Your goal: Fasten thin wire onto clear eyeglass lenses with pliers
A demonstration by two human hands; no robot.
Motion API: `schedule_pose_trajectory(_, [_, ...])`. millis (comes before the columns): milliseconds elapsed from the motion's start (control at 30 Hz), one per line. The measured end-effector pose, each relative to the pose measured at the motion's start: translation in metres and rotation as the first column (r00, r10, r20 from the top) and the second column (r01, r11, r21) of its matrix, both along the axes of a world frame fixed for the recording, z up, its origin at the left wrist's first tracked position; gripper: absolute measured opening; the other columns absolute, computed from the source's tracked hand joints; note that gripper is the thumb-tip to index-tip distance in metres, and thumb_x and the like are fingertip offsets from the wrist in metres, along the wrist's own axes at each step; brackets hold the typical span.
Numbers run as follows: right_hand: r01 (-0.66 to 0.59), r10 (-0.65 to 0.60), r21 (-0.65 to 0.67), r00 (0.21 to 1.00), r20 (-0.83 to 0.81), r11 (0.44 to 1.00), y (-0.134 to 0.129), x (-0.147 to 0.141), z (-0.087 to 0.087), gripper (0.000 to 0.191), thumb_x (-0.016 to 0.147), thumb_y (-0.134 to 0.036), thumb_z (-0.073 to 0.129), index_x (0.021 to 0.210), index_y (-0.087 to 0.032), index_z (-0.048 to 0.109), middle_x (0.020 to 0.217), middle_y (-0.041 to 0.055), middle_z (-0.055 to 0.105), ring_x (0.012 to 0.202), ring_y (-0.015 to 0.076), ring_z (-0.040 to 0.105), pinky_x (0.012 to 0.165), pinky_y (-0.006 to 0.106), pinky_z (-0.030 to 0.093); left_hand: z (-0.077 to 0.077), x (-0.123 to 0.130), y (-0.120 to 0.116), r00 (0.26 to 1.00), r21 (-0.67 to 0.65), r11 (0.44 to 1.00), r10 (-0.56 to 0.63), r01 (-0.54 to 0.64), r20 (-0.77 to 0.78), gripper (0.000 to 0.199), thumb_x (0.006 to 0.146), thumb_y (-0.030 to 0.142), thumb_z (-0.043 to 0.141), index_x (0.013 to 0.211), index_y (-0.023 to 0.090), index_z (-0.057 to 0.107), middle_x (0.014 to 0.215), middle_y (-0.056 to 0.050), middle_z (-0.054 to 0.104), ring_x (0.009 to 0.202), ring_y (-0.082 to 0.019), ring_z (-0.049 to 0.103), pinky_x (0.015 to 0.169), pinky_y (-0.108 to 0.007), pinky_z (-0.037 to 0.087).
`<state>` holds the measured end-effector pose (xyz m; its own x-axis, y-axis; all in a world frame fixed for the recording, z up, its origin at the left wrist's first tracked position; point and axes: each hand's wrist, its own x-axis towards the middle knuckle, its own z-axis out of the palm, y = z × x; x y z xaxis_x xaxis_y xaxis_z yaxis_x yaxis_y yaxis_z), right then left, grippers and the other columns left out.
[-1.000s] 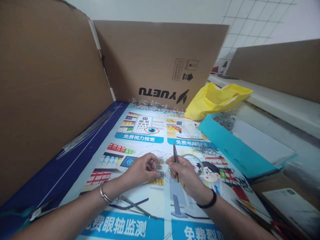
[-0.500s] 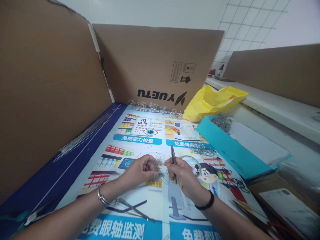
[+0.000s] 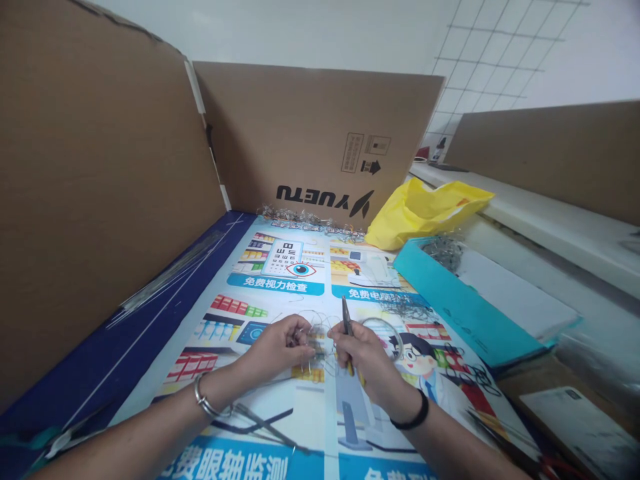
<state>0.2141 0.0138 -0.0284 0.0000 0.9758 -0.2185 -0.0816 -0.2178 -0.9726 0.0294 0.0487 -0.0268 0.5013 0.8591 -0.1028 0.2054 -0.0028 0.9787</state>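
Observation:
Thin, curled wire pieces stand out between my two hands over the printed poster. My left hand, with a silver bangle on its wrist, is closed with fingers pinched round the wire. Wrapped round pointed pliers with yellow handles is my right hand; the tips point away from me, and thumb and forefinger are near the wire's right end. Whether those fingers touch the wire is too small to tell. A wire coil lies just right of my right hand.
Cardboard panels stand left and behind. At the right are a yellow bag, a turquoise box with tangled wire, and a brown package. Straight wires lie at left; tweezers lie near my left wrist.
The camera view has tilted slightly, so the panels and box sit a little lower in the picture. Both hands keep nearly the same pose and hold.

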Motion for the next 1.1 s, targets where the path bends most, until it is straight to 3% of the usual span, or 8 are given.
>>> schedule_pose_trajectory(200, [-0.013,0.013,-0.002,1.000,0.005,1.000,0.000,0.000,0.001,0.018,0.072,-0.035,0.058,0.079,-0.018,0.054,0.045,-0.0068,0.044,0.043,0.0084,0.039,0.045,0.022,0.028,0.003,0.001,0.000,1.000,0.009,1.000,0.020,-0.020,-0.013,0.023,0.069,0.025,0.064,0.086,0.018,0.052,0.065,0.006,0.052,0.055,-0.008,0.050,0.055,-0.021,0.040])
schedule_pose_trajectory(433, [-0.028,0.028,0.007,1.000,0.007,1.000,-0.001,0.002,-0.002,0.017,0.074,-0.036,0.057,0.078,-0.019,0.053,0.047,-0.0064,0.045,0.044,0.0086,0.039,0.045,0.022,0.029,0.018,-0.002,0.000,0.994,-0.061,0.994,0.092,-0.088,0.058,0.023,0.076,0.040,0.058,0.078,0.018,0.054,0.060,0.004,0.053,0.052,-0.010,0.048,0.052,-0.022,0.037])
schedule_pose_trajectory(600, [-0.069,0.069,-0.005,0.997,0.027,0.998,-0.001,0.002,0.005,0.015,0.071,-0.033,0.058,0.074,-0.020,0.053,0.046,-0.0083,0.040,0.041,0.0078,0.036,0.044,0.022,0.029,0.018,-0.006,0.002,0.980,0.183,0.963,0.196,-0.196,0.019,0.016,0.075,0.032,0.059,0.069,0.017,0.058,0.072,-0.001,0.057,0.071,-0.015,0.052,0.067,-0.026,0.041])
schedule_pose_trajectory(733, [-0.091,0.093,-0.031,0.994,0.050,0.995,-0.002,0.000,0.011,0.015,0.071,-0.033,0.060,0.072,-0.020,0.052,0.047,-0.0092,0.036,0.040,0.0066,0.033,0.041,0.022,0.025,0.020,-0.005,0.000,0.986,0.349,0.924,0.164,-0.155,0.005,0.016,0.077,0.027,0.056,0.064,0.018,0.056,0.074,-0.002,0.056,0.075,-0.015,0.052,0.072,-0.027,0.041])
schedule_pose_trajectory(1100, [-0.228,0.235,-0.068,0.964,0.127,0.971,-0.002,0.001,0.017,0.021,0.074,-0.039,0.059,0.072,-0.020,0.050,0.044,-0.0094,0.034,0.039,0.0070,0.028,0.040,0.023,0.021,0.016,-0.003,-0.003,0.997,0.121,0.989,0.082,-0.080,-0.015,0.018,0.081,0.031,0.049,0.068,0.019,0.046,0.055,0.005,0.048,0.054,-0.011,0.046,0.055,-0.022,0.037])
